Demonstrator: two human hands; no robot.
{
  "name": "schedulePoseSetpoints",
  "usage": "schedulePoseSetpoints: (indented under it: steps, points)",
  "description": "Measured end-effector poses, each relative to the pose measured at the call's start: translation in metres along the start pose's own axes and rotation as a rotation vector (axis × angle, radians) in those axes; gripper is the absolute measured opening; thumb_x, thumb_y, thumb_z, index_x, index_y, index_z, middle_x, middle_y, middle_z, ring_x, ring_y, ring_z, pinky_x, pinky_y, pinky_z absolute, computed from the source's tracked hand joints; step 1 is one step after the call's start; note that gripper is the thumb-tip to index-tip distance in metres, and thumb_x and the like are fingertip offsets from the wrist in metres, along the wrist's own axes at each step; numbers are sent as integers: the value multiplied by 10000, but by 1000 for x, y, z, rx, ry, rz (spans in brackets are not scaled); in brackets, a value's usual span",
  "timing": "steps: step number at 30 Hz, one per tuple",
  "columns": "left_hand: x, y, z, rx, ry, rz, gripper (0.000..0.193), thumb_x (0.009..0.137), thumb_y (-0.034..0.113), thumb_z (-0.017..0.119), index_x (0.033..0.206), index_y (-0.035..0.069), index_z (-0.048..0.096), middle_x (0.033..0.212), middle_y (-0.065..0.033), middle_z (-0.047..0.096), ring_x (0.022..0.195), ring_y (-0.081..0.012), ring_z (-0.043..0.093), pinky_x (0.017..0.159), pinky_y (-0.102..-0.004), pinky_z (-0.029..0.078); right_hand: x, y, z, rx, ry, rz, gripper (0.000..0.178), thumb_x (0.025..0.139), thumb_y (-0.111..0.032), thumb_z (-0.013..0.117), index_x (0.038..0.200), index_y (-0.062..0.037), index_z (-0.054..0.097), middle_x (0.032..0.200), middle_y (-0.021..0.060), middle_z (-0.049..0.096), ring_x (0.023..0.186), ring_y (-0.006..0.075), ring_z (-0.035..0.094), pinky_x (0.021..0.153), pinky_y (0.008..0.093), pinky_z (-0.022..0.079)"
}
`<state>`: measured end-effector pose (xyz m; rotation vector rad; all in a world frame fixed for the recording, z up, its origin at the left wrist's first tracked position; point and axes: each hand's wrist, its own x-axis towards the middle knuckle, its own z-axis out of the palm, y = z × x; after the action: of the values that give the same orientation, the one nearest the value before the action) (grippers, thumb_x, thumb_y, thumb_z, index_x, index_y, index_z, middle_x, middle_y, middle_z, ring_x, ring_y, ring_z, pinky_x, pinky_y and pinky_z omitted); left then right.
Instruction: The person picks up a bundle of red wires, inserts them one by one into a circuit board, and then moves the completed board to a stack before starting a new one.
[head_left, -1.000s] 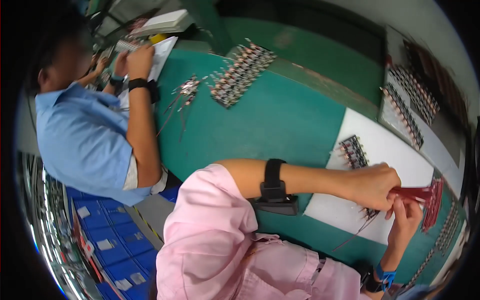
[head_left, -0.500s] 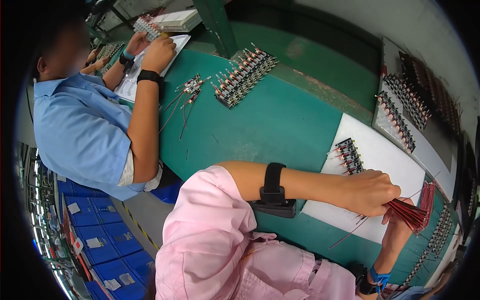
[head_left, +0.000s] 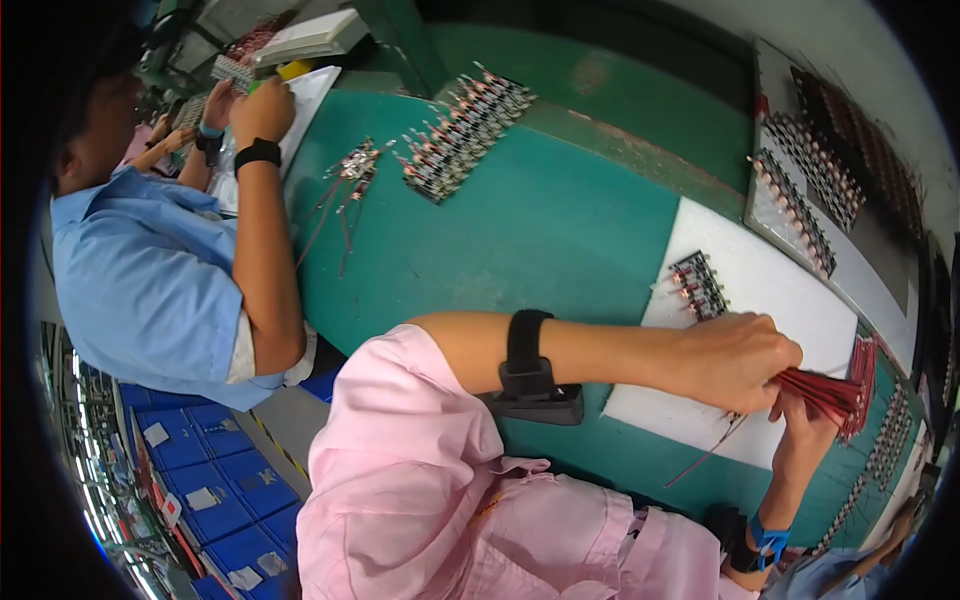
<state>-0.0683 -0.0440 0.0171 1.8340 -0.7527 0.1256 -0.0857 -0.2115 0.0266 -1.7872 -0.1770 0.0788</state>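
Note:
My left hand [head_left: 735,362] is closed, fingers down, at the near end of a bundle of dark red wires [head_left: 822,393]. Beneath the bundle, my right hand [head_left: 800,425] curls its fingers against the wires, closed on them too. Both hands are over the right part of a white foam sheet [head_left: 760,268]. A small black circuit board panel [head_left: 698,285] with upright parts lies on the sheet, just beyond my left hand. Below that hand a loose thin wire [head_left: 705,452] trails across the sheet's near edge; its upper end is partly hidden.
More red wires [head_left: 858,375] stand at the sheet's right. Rows of small boards [head_left: 885,455] lie beyond them. A larger board panel [head_left: 465,135] and a wired board [head_left: 357,165] lie on the green table [head_left: 480,260]. A person in blue [head_left: 160,280] works at left, near blue bins [head_left: 215,480].
The view has shifted slightly, so the table's items sit further left. My hands keep hold of the wires, my right hand a little higher in view. The co-worker's hands have moved slightly.

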Motion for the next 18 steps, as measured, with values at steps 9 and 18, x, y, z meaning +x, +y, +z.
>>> schedulePoseSetpoints:
  steps: [9, 18]
  points:
    - [9, -23, -16, -76, -83, -447, 202, 708, 142, 513, 764, -51, 530, 487, -38, 399, 443, -103, 407, 438, -281, 352, 40, 39, -4, -208, -134, -10, 83, 696, -66, 569, 661, 2, 536, 624, -9, 481, 582, 60, 401, 527, 192, 308]
    - [1, -27, -16, 241, -153, -402, 231, 676, 159, 590, 710, -53, 502, 495, -115, 448, 448, -210, 433, 463, -326, 350, 29, 38, 1, -309, -198, -45, 79, 678, -27, 580, 634, 15, 530, 623, 4, 484, 576, 74, 389, 529, 205, 312]
